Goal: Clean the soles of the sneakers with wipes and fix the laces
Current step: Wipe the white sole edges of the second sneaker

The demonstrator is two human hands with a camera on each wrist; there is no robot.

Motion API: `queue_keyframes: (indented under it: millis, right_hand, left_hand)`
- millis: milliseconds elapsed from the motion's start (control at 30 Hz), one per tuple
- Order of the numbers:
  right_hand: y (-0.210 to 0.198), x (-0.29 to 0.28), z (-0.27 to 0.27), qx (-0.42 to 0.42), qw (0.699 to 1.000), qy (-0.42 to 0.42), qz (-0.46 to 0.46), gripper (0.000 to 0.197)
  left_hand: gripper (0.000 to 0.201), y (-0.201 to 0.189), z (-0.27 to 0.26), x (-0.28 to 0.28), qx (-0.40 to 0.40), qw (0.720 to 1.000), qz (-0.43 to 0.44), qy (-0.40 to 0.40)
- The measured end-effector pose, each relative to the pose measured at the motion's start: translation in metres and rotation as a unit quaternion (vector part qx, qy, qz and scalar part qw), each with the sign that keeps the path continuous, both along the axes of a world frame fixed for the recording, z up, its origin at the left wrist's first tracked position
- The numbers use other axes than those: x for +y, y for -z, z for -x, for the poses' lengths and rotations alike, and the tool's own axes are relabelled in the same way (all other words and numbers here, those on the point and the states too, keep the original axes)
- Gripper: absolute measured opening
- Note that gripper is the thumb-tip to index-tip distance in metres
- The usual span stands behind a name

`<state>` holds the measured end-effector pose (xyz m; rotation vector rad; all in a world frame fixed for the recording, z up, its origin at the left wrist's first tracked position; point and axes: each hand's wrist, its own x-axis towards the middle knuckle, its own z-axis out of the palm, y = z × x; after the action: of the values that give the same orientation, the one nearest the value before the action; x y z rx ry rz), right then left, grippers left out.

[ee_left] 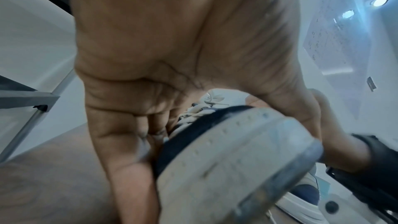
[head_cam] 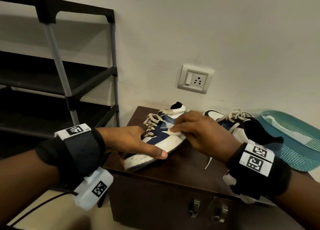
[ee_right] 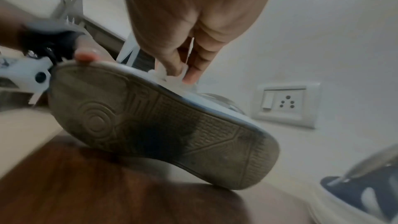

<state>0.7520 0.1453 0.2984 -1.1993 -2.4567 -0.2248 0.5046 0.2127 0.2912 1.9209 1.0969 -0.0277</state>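
A white-and-blue sneaker [head_cam: 162, 138] is tilted on a dark brown cabinet top [head_cam: 187, 169]. My left hand [head_cam: 151, 145] grips its toe [ee_left: 237, 159], thumb along the sole's edge and fingers on the laced side. My right hand [head_cam: 174, 128] pinches a small white wipe [head_cam: 175, 133] and presses it on the sneaker's side above the sole rim. The right wrist view shows the wipe [ee_right: 172, 76] between my fingertips [ee_right: 189, 76], and the dirty grey sole [ee_right: 161, 125] with a dark patch. The second sneaker [head_cam: 232, 124], laces loose, lies at the back right.
A teal plastic basket [head_cam: 297, 148] holding something white stands at the right, beside the second sneaker. A black shoe rack [head_cam: 69, 77] stands at the left against the wall. A wall socket [head_cam: 194, 79] is behind the cabinet. A loose lace end [head_cam: 208, 162] lies on the top.
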Motion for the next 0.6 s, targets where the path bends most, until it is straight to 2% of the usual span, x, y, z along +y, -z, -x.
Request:
queue_keyframes:
  millis: [67, 133, 167, 267, 367, 433, 467, 533, 600]
  right_hand:
    - [0.001, 0.011, -0.014, -0.006, 0.999, 0.052, 0.002, 0.028]
    - [-0.001, 0.015, -0.024, 0.039, 0.993, 0.111, 0.006, 0.022]
    - [0.000, 0.015, -0.025, 0.078, 0.989, 0.124, -0.008, 0.028]
    - [0.009, 0.009, -0.015, 0.135, 0.987, 0.085, -0.010, 0.027]
    - [0.017, 0.007, -0.013, 0.090, 0.995, 0.052, 0.008, 0.031]
    - [0.015, 0.012, -0.021, 0.076, 0.994, 0.074, 0.005, 0.026]
    - [0.013, 0.015, -0.025, 0.073, 0.993, 0.095, 0.005, 0.030]
    - [0.011, 0.022, -0.033, 0.081, 0.988, 0.134, 0.011, 0.051]
    - [0.011, 0.028, -0.034, 0.089, 0.983, 0.162, 0.017, 0.049]
  left_hand:
    - [0.081, 0.000, 0.000, 0.000, -0.012, 1.000, 0.004, -0.002]
    - [0.083, 0.001, 0.001, -0.001, -0.018, 1.000, 0.005, -0.007]
    - [0.083, 0.001, 0.001, -0.001, -0.018, 1.000, 0.006, -0.007]
    - [0.083, 0.001, 0.001, -0.001, -0.018, 1.000, 0.013, -0.005]
    - [0.082, 0.000, 0.001, -0.001, -0.012, 1.000, 0.019, -0.011]
    - [0.079, -0.001, 0.001, -0.002, -0.009, 1.000, 0.020, -0.014]
    - [0.079, -0.001, 0.001, -0.002, -0.007, 1.000, 0.020, -0.015]
    - [0.089, -0.001, 0.002, -0.001, -0.005, 1.000, 0.020, -0.018]
    - [0.106, 0.001, 0.002, 0.001, -0.001, 1.000, 0.018, -0.021]
